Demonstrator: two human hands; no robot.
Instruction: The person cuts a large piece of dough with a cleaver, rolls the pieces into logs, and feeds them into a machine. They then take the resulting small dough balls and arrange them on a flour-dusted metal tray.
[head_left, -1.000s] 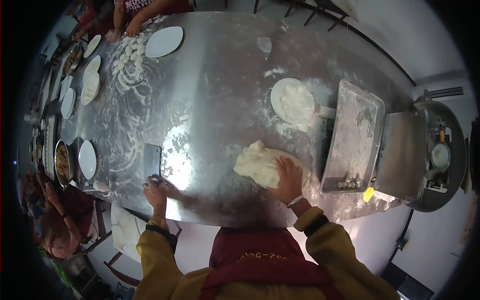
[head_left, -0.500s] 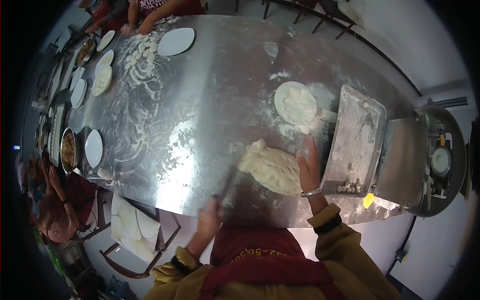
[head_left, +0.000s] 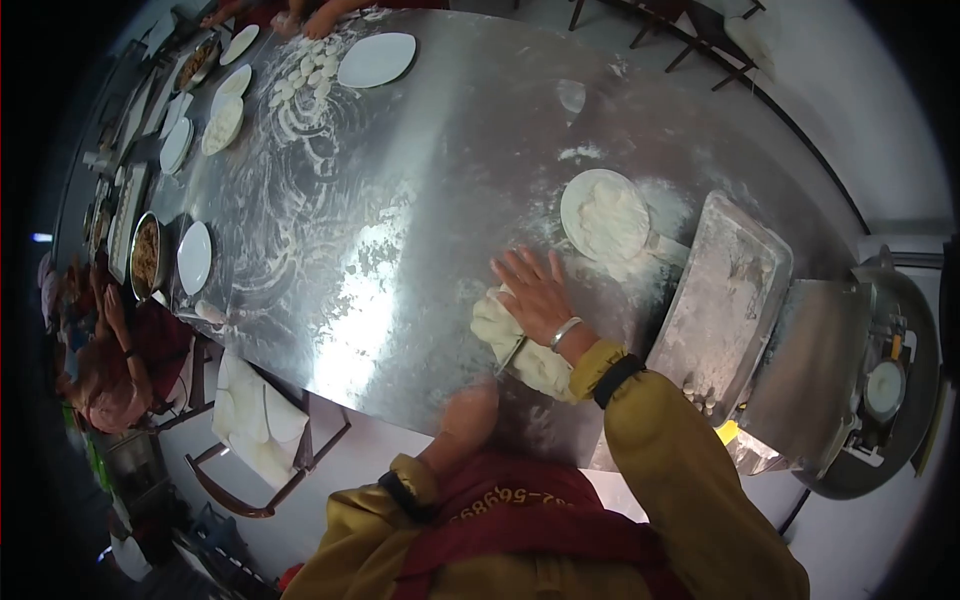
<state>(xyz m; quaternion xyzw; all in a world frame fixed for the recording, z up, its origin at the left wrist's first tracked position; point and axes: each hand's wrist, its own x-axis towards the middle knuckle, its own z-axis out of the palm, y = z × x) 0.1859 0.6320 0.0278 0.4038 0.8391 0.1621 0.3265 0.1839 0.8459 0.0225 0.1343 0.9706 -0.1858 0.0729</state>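
A lump of pale dough (head_left: 492, 325) lies on the floured steel table (head_left: 420, 170), close to the near edge. My right hand (head_left: 535, 290) presses flat on top of it, fingers spread, a bangle on the wrist. My left hand (head_left: 470, 412) is a fist at the table edge just below the dough, closed on the handle of a flat metal blade (head_left: 509, 353). The blade's edge stands against the dough's near side. My yellow right sleeve hides part of the dough.
A bowl of flour (head_left: 605, 215) and a floured metal tray (head_left: 725, 290) holding small dough balls (head_left: 700, 390) sit to the right, beside a steel machine (head_left: 870, 390). White plates (head_left: 195, 257), a pan of filling (head_left: 145, 255) and dough pieces (head_left: 305, 75) line the left. A seated person (head_left: 90, 370) is at the left.
My left hand picked the blade up from the table's left and carried it right to the dough. My right hand left the dough's right side and now presses on its top.
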